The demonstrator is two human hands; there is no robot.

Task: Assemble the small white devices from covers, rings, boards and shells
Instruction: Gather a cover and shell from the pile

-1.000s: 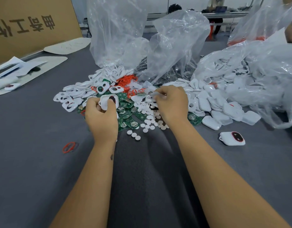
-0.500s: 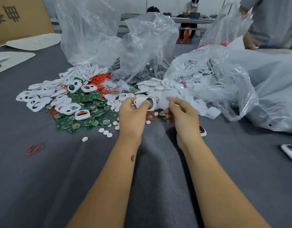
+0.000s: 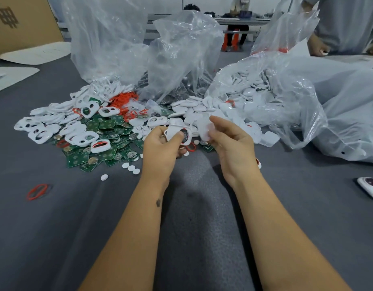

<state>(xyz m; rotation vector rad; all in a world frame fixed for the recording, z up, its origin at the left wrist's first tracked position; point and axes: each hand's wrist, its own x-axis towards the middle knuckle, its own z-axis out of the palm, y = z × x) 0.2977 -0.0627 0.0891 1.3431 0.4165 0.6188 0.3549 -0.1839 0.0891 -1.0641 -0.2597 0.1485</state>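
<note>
Holding, left hand: our left hand (image 3: 160,147) grips a white cover (image 3: 178,134) with a dark round opening, thumb laid across its face, above the bench (image 3: 191,206).
Holding, right hand: our right hand (image 3: 231,143) pinches a white shell (image 3: 205,128) between thumb and fingers, just beside the cover.
Covers: a heap of white covers (image 3: 61,124) lies left of our hands.
Boards: green circuit boards (image 3: 101,141) are spread under and beside that heap.
Rings: orange rings (image 3: 124,99) are piled behind the boards; one loose ring (image 3: 37,191) lies well apart on the grey bench.
Shells: more white shells (image 3: 250,91) spill from a clear plastic bag (image 3: 286,97).
Finished device: one (image 3: 370,186) lies at the right edge.
Writing: a cardboard box (image 3: 23,22) bears dark printed characters we cannot read.
</note>
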